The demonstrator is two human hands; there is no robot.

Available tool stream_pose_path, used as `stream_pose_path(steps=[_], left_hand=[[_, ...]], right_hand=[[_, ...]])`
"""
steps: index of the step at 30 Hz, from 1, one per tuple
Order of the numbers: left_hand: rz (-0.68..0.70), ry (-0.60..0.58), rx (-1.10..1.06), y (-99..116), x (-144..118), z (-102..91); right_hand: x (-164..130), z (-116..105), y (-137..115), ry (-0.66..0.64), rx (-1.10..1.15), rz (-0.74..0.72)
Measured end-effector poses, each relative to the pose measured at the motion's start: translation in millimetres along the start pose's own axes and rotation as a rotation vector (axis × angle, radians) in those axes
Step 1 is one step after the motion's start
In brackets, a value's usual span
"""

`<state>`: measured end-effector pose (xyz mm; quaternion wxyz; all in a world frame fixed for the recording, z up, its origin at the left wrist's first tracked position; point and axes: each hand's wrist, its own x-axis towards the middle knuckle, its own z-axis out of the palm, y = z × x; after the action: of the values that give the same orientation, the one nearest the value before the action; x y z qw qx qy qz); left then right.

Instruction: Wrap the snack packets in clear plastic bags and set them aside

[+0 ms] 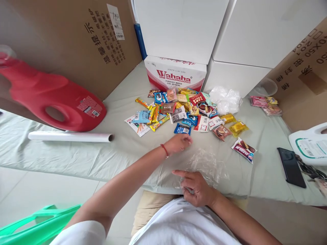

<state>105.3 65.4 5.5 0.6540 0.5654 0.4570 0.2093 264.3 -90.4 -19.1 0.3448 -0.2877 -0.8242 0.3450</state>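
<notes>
My left hand (178, 143), a red cord on its wrist, is just below a blue snack packet (182, 129) at the near edge of a snack pile. Its fingers are loosely curled, and nothing shows in them. Closer to my body, my right hand (196, 188) has its index finger stretched out and the others bent, with no object visible in it. Beside it a crumpled clear plastic bag (208, 165) lies flat on the cloth. The pile includes a brown wafer packet (221, 132), yellow packets (238, 128) and a white-and-red packet (201, 123).
A purple-and-white snack packet (244, 150) lies apart at the right, before a black phone (291, 167). Behind the pile stand a Wahaha carton (176, 73) and bundled clear plastic (226, 99). A red jug (56, 98) and a white roll (70, 136) lie left.
</notes>
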Motion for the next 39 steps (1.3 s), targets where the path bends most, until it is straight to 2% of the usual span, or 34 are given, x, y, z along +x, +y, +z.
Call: stream_pose_path(steps=[3,5,8,10,14,17,20,24,26,29,34,39], left_hand=[[0.040,-0.102,-0.024,-0.5,15.1,31.8],[0.021,-0.204,-0.071,2.1,28.3,44.5],[-0.023,-0.359,-0.079,6.8,42.2,48.5],[0.008,-0.382,-0.021,9.4,44.1,42.8],[0.103,-0.198,0.029,12.7,31.2,14.3],[0.124,0.096,0.103,11.2,15.5,-16.5],[0.086,0.412,0.246,4.4,2.8,-45.1],[0.022,0.614,0.387,-8.5,-5.3,-70.4],[-0.006,0.676,0.462,-13.6,-6.6,-78.4],[-0.040,0.717,0.559,-17.4,-6.9,-87.6],[-0.066,0.683,0.666,-16.2,-3.8,-99.1],[-0.097,0.631,0.692,-10.5,-6.8,-103.6]], right_hand=[[0.0,0.7,1.5,0.002,0.003,-0.005],[-1.2,0.6,2.3,0.000,-0.004,-0.002],[-4.0,-0.4,3.0,-0.031,-0.039,0.029],[-6.1,-1.7,3.0,-0.040,-0.048,0.060],[-8.9,-4.9,1.9,-0.015,-0.003,0.107],[-8.9,-5.9,1.5,-0.003,0.003,0.125],[-5.4,-3.4,2.4,0.060,-0.051,0.127],[6.4,5.5,3.7,0.173,-0.305,0.065],[14.3,9.8,2.7,0.191,-0.461,0.040],[25.5,13.8,-1.1,0.135,-0.564,-0.006],[33.0,21.8,-5.6,-0.065,-0.513,-0.108],[32.2,39.5,-2.8,-0.179,-0.534,-0.076]])
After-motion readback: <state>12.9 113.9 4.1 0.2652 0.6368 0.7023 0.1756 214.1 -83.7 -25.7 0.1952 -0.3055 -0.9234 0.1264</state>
